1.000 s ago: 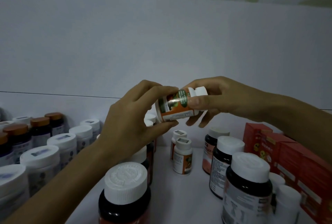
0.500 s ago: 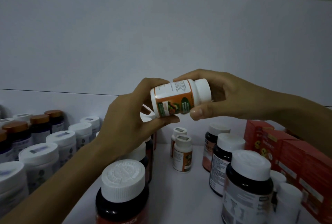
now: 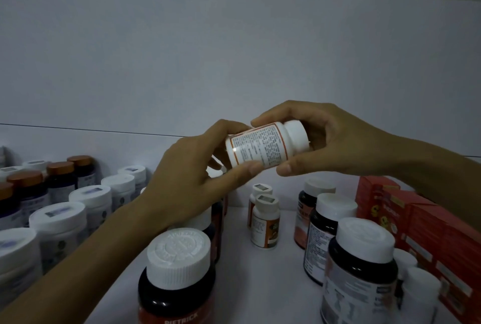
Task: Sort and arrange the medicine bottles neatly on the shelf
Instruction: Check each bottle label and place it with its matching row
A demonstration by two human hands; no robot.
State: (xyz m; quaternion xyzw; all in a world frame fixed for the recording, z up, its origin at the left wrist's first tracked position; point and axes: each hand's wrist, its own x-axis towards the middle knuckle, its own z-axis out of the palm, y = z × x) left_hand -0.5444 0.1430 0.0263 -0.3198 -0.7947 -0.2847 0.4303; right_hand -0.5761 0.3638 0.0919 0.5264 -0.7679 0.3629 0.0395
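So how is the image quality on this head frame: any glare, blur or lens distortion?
Head view: dim, bluish light overall; a small glare spot on the held bottle, whose label print is too soft to read; left hand fingertips slightly motion-blurred; wide-angle bending shows in the near dark bottles leaning outward.

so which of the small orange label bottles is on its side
The one held in the air between the left hand and right hand, the held bottle, cap pointing right. The other two small bottles stand upright on the shelf below it.
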